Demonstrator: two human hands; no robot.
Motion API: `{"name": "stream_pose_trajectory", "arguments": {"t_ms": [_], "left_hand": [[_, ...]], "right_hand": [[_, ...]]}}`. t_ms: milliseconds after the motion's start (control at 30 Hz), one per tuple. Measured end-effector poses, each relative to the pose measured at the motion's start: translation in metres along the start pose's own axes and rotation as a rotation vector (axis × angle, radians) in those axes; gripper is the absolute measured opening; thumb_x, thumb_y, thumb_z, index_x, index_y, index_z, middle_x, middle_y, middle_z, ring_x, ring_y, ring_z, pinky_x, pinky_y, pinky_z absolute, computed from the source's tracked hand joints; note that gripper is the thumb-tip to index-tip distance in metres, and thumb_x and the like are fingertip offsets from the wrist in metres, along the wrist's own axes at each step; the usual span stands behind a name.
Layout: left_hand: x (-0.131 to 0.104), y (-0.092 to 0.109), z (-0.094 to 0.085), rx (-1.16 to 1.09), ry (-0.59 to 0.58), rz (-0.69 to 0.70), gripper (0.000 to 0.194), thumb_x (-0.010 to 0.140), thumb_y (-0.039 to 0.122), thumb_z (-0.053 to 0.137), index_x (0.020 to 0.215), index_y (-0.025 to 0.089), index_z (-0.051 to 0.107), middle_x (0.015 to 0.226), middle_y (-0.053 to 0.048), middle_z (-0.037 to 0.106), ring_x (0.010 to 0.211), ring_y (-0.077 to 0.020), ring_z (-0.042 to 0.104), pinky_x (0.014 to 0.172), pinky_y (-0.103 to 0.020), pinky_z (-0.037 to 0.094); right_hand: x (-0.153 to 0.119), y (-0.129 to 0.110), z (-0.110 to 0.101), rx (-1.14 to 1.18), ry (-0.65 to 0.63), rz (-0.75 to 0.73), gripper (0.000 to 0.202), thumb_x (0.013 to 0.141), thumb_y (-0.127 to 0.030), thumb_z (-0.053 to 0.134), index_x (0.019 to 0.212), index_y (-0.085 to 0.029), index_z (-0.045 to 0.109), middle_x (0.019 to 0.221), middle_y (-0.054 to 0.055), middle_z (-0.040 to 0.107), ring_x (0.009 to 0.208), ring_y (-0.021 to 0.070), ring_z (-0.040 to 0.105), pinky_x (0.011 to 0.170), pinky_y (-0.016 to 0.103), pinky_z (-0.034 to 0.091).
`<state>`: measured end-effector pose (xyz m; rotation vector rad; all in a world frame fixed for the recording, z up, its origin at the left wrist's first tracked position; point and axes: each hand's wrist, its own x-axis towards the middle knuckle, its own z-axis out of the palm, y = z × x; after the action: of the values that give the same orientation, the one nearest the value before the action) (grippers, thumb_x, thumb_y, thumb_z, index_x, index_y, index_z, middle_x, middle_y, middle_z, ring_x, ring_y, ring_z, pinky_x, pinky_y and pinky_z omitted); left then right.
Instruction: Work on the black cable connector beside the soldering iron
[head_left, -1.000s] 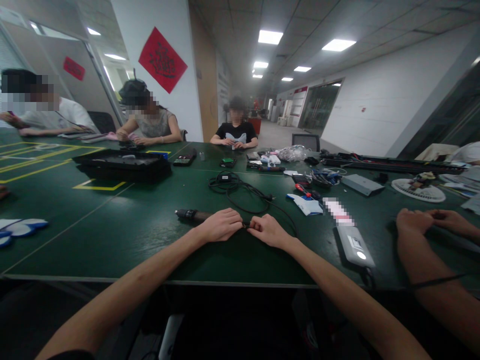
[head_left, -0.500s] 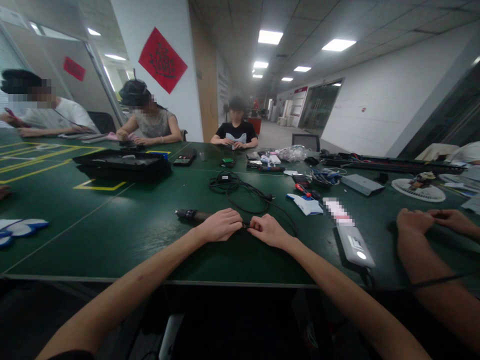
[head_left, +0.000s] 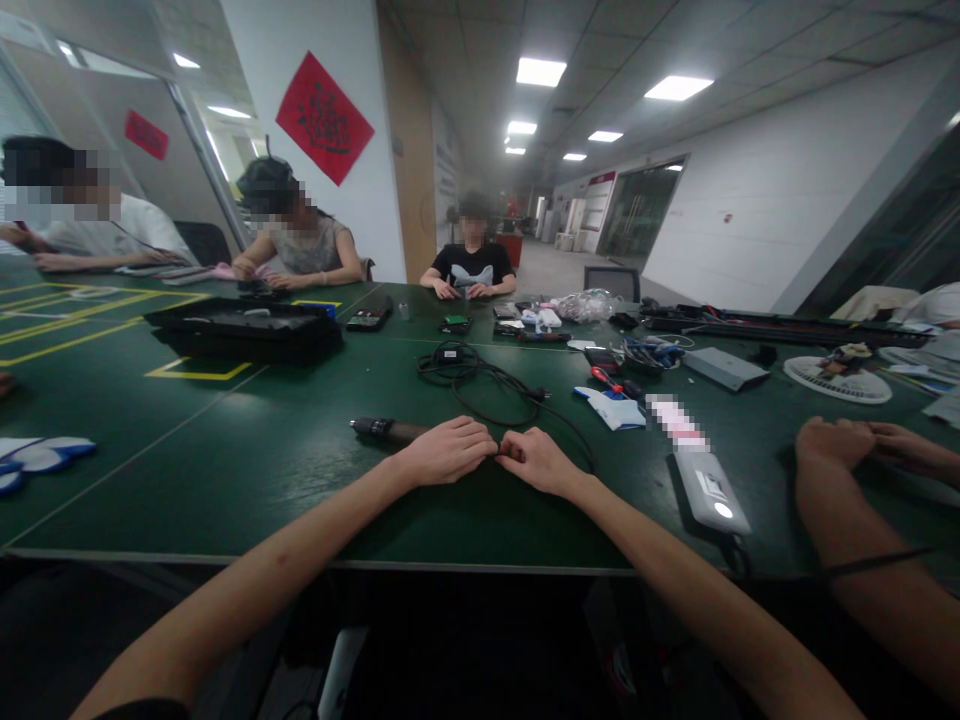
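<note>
Since the earlier frame the left hand (head_left: 448,452) has closed in rightward until its fingertips meet those of the right hand (head_left: 536,461), hiding the gap seen before. Left hand is curled over the dark cylindrical tool with a metal tip (head_left: 382,431), gripping its body. Right hand is pinched shut on the tool's cable end. The tool lies flat on the green table (head_left: 247,450), long axis left-right, tip pointing left. Its black cord (head_left: 487,385) loops away on the far side.
</note>
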<state>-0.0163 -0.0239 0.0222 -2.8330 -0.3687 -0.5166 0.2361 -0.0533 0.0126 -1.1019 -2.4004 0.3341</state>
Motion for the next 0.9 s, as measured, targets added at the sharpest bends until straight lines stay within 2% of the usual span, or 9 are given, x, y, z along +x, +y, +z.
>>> {"name": "stream_pose_trajectory", "arguments": {"t_ms": [267, 400, 533, 900], "left_hand": [[-0.0011, -0.0017, 0.0084, 0.066, 0.006, 0.028, 0.04, 0.103, 0.024, 0.05, 0.142, 0.02, 0.051, 0.12, -0.01, 0.068, 0.116, -0.0233, 0.061, 0.103, -0.039, 0.043], [0.0012, 0.001, 0.006, 0.118, 0.004, -0.012, 0.043, 0.106, 0.027, 0.047, 0.148, 0.019, 0.046, 0.119, -0.01, 0.068, 0.115, -0.0231, 0.061, 0.104, -0.04, 0.042], [0.0007, 0.0022, 0.0026, 0.092, -0.008, 0.012, 0.052, 0.104, 0.026, 0.047, 0.155, 0.019, 0.038, 0.129, -0.011, 0.065, 0.121, -0.0231, 0.058, 0.108, -0.04, 0.04], [0.0011, 0.0023, 0.0033, 0.09, 0.005, 0.021, 0.057, 0.104, 0.024, 0.047, 0.159, 0.018, 0.033, 0.125, -0.011, 0.066, 0.119, -0.0226, 0.059, 0.107, -0.04, 0.042]], "right_hand": [[0.0005, 0.0009, 0.0002, -0.007, 0.009, -0.021, 0.011, 0.097, -0.028, 0.068, 0.092, -0.019, 0.065, 0.073, -0.002, 0.066, 0.064, 0.0124, 0.058, 0.064, 0.024, 0.037], [0.0009, 0.0027, 0.0024, -0.027, 0.013, -0.015, 0.013, 0.096, -0.029, 0.07, 0.091, -0.019, 0.064, 0.074, -0.001, 0.066, 0.064, 0.0127, 0.058, 0.064, 0.024, 0.037], [0.0009, 0.0034, 0.0028, -0.031, 0.022, -0.021, 0.013, 0.096, -0.029, 0.07, 0.09, -0.019, 0.064, 0.074, -0.001, 0.066, 0.064, 0.0128, 0.057, 0.065, 0.024, 0.037], [0.0008, 0.0032, 0.003, -0.022, 0.022, -0.01, 0.013, 0.097, -0.029, 0.069, 0.091, -0.019, 0.065, 0.073, -0.002, 0.066, 0.063, 0.0124, 0.057, 0.064, 0.024, 0.037]]}}
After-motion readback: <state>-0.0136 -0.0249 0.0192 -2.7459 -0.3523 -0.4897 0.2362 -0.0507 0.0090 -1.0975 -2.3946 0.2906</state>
